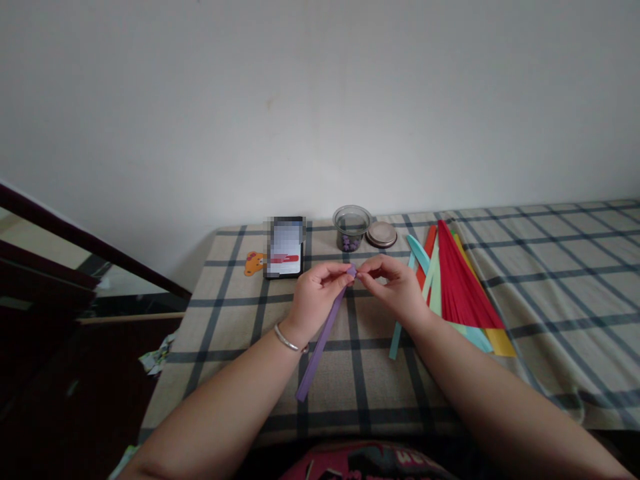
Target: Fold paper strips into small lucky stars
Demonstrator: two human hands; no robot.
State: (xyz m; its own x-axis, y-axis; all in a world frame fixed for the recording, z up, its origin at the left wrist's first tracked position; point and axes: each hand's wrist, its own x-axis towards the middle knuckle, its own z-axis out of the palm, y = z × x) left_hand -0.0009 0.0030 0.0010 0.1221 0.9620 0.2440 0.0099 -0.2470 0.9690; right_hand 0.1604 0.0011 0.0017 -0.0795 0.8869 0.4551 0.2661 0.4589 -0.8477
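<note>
A long purple paper strip (320, 343) runs from my fingertips down toward the table's front edge. My left hand (317, 295) pinches its upper end, a silver bangle on that wrist. My right hand (391, 283) pinches the same folded end from the other side, so the fingertips of both hands meet at the strip's tip. Both hands hover just above the checked tablecloth (235, 320).
A fan of coloured paper strips (463, 287), red, teal, green and yellow, lies right of my right hand. Behind the hands stand a clear jar (351, 228) with small purple pieces, its lid (381, 234), and a phone (285, 247). A small orange sticker (254, 263) sits left of the phone.
</note>
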